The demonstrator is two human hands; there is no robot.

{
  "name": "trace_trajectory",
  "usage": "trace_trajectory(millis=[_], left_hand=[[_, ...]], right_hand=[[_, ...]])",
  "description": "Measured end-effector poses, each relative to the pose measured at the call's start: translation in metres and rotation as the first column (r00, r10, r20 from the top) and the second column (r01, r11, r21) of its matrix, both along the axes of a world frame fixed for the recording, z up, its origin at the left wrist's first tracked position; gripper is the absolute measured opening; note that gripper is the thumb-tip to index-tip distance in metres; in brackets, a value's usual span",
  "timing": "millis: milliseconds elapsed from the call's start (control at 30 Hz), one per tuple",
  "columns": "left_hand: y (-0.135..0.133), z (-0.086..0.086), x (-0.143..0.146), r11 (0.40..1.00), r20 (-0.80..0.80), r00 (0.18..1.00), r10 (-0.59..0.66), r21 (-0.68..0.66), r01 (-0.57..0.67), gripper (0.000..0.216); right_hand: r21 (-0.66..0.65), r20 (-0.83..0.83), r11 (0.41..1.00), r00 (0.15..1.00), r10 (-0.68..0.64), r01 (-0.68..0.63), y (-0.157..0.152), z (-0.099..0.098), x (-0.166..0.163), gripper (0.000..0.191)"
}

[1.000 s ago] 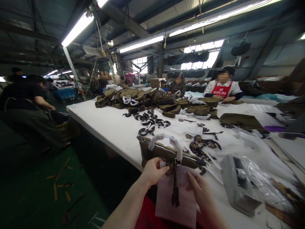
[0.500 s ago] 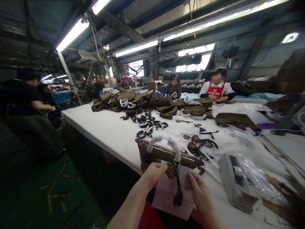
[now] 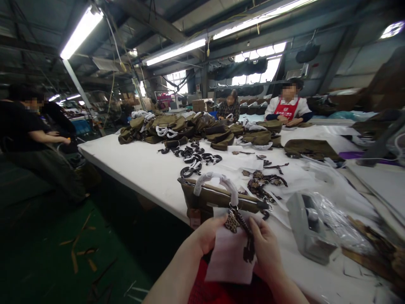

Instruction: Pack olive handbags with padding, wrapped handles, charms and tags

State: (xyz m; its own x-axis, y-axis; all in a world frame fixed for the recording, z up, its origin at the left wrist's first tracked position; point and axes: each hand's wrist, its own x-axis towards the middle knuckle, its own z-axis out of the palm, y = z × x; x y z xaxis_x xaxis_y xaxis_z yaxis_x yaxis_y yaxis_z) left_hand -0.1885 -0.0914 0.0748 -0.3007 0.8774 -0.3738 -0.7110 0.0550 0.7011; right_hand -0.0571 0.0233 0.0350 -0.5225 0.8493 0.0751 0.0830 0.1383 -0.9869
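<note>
An olive handbag (image 3: pixel 198 197) stands at the near edge of the white table, its arched handle (image 3: pixel 218 177) wrapped in white paper. From the ring at the handle's right end hangs a leopard-print charm (image 3: pixel 232 223) with a dark braided strap (image 3: pixel 244 226). A thin white sheet of paper (image 3: pixel 226 268) lies behind them. My left hand (image 3: pixel 210 232) is closed on the sheet's left side, fingertips against the charm. On the right side my right hand (image 3: pixel 264 240) pinches the sheet beside the strap; its fingers are partly hidden.
A grey tape dispenser (image 3: pixel 311 236) stands to the right, beside clear plastic wrap (image 3: pixel 338 223). Beyond the bag lie more leopard charms (image 3: pixel 261 183) and dark straps (image 3: pixel 191 162). Olive bags (image 3: pixel 171 126) are heaped farther back. Co-workers are across the table and at left.
The sheet has been drawn in narrower between my hands. My right hand has come closer to the strap, whose lower end has swung right. The charm has tilted.
</note>
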Motion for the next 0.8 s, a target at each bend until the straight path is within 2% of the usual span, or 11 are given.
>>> trace_trajectory(millis=[67,100,133,200,233,267,367,533,600,733,800], left_hand=[[0.001,0.000,0.003,0.999,-0.025,1.000,0.019,0.043,-0.018,0.043],[0.001,0.001,0.003,0.998,-0.048,0.998,0.029,0.064,-0.026,0.044],[0.001,0.002,0.002,0.996,-0.066,0.997,0.038,0.078,-0.033,0.044],[0.001,0.004,0.000,0.995,-0.079,0.995,0.060,0.084,-0.053,0.046],[0.001,0.005,0.000,0.994,-0.086,0.993,0.076,0.080,-0.069,0.046],[0.002,0.007,-0.001,0.994,-0.096,0.992,0.084,0.078,-0.077,0.046],[0.003,0.009,0.001,0.993,-0.137,0.988,0.068,0.106,-0.054,0.044],[0.003,0.013,0.005,0.990,-0.156,0.987,0.045,0.139,-0.023,0.041],[0.002,0.011,0.004,0.995,-0.125,0.992,0.033,0.099,-0.020,0.041],[0.003,0.002,-0.002,0.999,-0.019,0.998,0.052,0.005,-0.051,0.038],[0.006,0.000,-0.004,0.998,0.031,0.997,0.069,0.014,-0.069,0.036]], right_hand=[[0.220,0.044,0.973,0.996,-0.078,0.067,-0.002,0.004,0.003,0.045],[0.370,0.029,0.922,0.990,-0.139,0.118,-0.004,0.007,0.005,0.045],[0.519,-0.007,0.840,0.983,-0.182,0.160,-0.006,0.011,0.007,0.045],[0.733,-0.059,0.661,0.983,-0.174,0.161,-0.011,0.017,0.009,0.050],[0.791,-0.033,0.602,0.990,-0.136,0.109,-0.013,0.020,0.009,0.052],[0.820,0.025,0.572,0.995,-0.096,0.034,-0.015,0.022,0.008,0.053],[0.825,0.202,0.547,0.978,-0.053,-0.141,-0.017,0.021,-0.001,0.056],[0.826,0.285,0.522,0.956,-0.062,-0.212,-0.016,0.012,-0.009,0.057],[0.809,0.281,0.546,0.959,-0.036,-0.216,-0.012,0.012,-0.007,0.056],[0.731,0.243,0.650,0.969,0.034,-0.207,-0.002,0.018,0.000,0.047],[0.723,0.238,0.658,0.970,0.049,-0.211,0.002,0.022,0.003,0.045]])
